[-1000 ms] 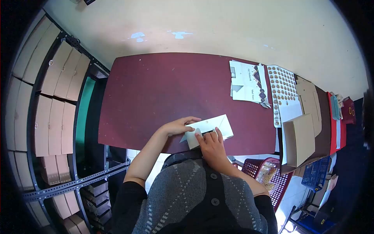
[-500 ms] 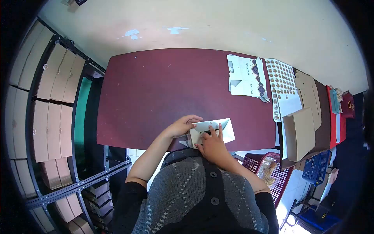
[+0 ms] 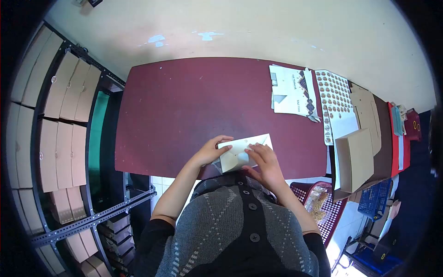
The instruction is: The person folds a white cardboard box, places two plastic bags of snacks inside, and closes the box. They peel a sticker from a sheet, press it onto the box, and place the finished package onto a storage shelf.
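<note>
A white folded card piece point(image 3: 237, 154) lies at the near edge of the dark red table point(image 3: 194, 106). My left hand point(image 3: 210, 150) holds its left end, fingers curled over the top edge. My right hand point(image 3: 264, 161) rests on its right part, fingers pressing a flap down. The right end of the card is hidden under that hand.
Printed flat sheets point(image 3: 291, 94) and a sheet of round stickers point(image 3: 336, 99) lie at the table's far right. A brown open box point(image 3: 354, 159) stands right of the table. Below it are a red basket point(image 3: 318, 203) and a blue crate point(image 3: 373, 201). Shelves with brown boxes point(image 3: 60, 134) line the left.
My right hand has slid from the card's middle to its right side and covers that end. The card now looks more folded and shorter. My left hand has stayed put.
</note>
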Tool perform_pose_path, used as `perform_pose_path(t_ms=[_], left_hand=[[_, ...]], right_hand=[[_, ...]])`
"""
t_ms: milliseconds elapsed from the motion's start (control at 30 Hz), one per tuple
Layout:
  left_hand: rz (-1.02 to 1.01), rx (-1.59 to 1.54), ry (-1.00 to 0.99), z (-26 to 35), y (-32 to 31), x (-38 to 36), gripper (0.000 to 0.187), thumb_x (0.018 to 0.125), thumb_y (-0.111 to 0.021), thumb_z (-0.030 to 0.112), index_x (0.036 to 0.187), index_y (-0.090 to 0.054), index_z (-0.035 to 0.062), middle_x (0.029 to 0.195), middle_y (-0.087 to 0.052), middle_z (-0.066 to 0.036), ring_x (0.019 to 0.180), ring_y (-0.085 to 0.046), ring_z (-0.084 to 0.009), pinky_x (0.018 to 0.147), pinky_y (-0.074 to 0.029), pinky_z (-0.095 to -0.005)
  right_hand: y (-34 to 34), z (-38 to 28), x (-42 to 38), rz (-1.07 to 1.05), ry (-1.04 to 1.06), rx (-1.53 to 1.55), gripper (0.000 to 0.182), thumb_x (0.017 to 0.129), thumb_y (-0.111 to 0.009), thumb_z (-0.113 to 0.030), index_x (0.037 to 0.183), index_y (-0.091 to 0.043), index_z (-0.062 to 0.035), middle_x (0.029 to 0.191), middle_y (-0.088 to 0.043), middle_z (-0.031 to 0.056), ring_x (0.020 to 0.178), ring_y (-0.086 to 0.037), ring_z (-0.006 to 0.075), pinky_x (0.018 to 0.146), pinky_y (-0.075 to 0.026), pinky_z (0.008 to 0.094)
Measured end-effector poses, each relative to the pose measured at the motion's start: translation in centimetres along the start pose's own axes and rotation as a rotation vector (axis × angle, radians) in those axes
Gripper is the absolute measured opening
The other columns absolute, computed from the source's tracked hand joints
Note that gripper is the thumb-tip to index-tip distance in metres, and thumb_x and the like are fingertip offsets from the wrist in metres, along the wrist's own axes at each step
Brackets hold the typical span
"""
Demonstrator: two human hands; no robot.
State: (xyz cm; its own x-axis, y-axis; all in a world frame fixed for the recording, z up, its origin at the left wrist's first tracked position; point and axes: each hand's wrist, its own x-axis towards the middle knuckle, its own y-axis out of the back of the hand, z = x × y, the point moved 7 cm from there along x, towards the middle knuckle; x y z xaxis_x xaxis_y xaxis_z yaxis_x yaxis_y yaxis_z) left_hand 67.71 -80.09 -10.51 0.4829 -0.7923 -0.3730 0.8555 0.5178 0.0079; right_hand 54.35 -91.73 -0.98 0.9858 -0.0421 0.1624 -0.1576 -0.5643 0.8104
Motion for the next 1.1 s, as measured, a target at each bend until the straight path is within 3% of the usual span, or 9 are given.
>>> perform_pose_path(t_ms=[467,700,767,867,933,967,1033,1067,1100], left_hand=[[0.133,0.161,-0.047,-1.5,-0.8,-0.1,0.028,0.09,-0.061,0.019,0.116,-0.06,0.0055,0.111,-0.064,-0.009,0.106,-0.058,-0.0191,0.093,-0.043,-0.0335],[0.063,0.179,0.007,-0.9,-0.3,-0.7,0.031,0.091,-0.059,0.024,0.116,-0.06,0.0066,0.105,-0.066,-0.013,0.101,-0.061,-0.023,0.086,-0.046,-0.0347],[0.035,0.176,0.063,-1.0,0.1,-0.7,0.032,0.091,-0.059,0.025,0.117,-0.06,0.0069,0.105,-0.065,-0.013,0.1,-0.061,-0.0233,0.086,-0.047,-0.0352],[0.006,0.227,0.042,-1.5,0.3,-0.3,0.041,0.089,-0.061,0.03,0.124,-0.055,0.009,0.113,-0.062,-0.018,0.107,-0.058,-0.0273,0.09,-0.046,-0.0354],[0.082,0.305,-0.048,-0.5,0.1,-0.2,0.065,0.081,-0.068,0.046,0.133,-0.047,0.0139,0.131,-0.048,-0.023,0.125,-0.044,-0.0376,0.103,-0.034,-0.0488],[0.081,0.308,-0.053,-0.3,-0.3,-0.4,0.065,0.081,-0.068,0.046,0.133,-0.047,0.0139,0.131,-0.048,-0.023,0.125,-0.044,-0.0376,0.103,-0.034,-0.0488],[0.23,0.879,-0.158,3.8,-1.0,-2.0,0.09,0.066,-0.072,0.063,0.139,-0.041,0.0185,0.144,-0.029,-0.024,0.137,-0.019,-0.0467,0.107,-0.01,-0.0658],[0.199,0.872,-0.199,4.2,-1.2,-2.1,0.104,0.056,-0.072,0.071,0.141,-0.039,0.0198,0.149,-0.018,-0.023,0.139,0.0,-0.0478,0.103,0.008,-0.0695],[0.199,0.873,-0.202,4.9,-1.3,-2.3,0.104,0.056,-0.072,0.071,0.141,-0.039,0.0198,0.149,-0.018,-0.023,0.139,0.0,-0.0478,0.103,0.008,-0.0695]], right_hand=[[-6.1,2.6,-2.7,-0.208,0.038,-0.221,0.051,0.088,-0.054,-0.043,0.127,-0.054,-0.0107,0.12,-0.052,0.0093,0.119,-0.045,0.027,0.11,-0.02,0.0563],[-5.2,3.4,-2.1,-0.01,-0.052,-0.313,0.06,0.084,-0.054,-0.053,0.129,-0.051,-0.0134,0.128,-0.044,0.0116,0.125,-0.039,0.0293,0.109,-0.017,0.0593],[-5.7,5.1,-1.8,0.041,-0.099,-0.38,0.066,0.078,-0.06,-0.055,0.129,-0.049,-0.0155,0.126,-0.041,0.0123,0.126,-0.034,0.0323,0.108,-0.016,0.0596],[-4.7,5.1,-0.5,0.001,-0.098,-0.369,0.063,0.079,-0.06,-0.055,0.128,-0.05,-0.0175,0.129,-0.039,0.013,0.128,-0.033,0.0323,0.108,-0.014,0.0596],[-4.5,4.9,0.1,-0.001,-0.078,-0.378,0.062,0.081,-0.056,-0.055,0.132,-0.048,-0.0202,0.131,-0.04,0.0142,0.129,-0.033,0.031,0.109,-0.015,0.0588],[-4.4,4.9,0.2,0.004,-0.078,-0.381,0.062,0.081,-0.056,-0.055,0.132,-0.048,-0.0202,0.131,-0.04,0.0142,0.129,-0.033,0.031,0.109,-0.015,0.0588],[-3.4,5.3,0.3,0.15,-0.152,-0.26,0.063,0.083,-0.058,-0.05,0.137,-0.044,-0.0204,0.132,-0.039,0.0163,0.128,-0.033,0.0316,0.108,-0.016,0.0585],[-2.9,5.8,-0.1,0.217,-0.176,-0.253,0.058,0.088,-0.057,-0.039,0.139,-0.041,-0.0162,0.133,-0.037,0.0188,0.126,-0.034,0.0335,0.108,-0.019,0.0549],[-2.8,6.2,-0.2,0.22,-0.176,-0.255,0.058,0.088,-0.057,-0.039,0.139,-0.041,-0.0162,0.133,-0.037,0.0188,0.126,-0.034,0.0335,0.108,-0.019,0.0549]])
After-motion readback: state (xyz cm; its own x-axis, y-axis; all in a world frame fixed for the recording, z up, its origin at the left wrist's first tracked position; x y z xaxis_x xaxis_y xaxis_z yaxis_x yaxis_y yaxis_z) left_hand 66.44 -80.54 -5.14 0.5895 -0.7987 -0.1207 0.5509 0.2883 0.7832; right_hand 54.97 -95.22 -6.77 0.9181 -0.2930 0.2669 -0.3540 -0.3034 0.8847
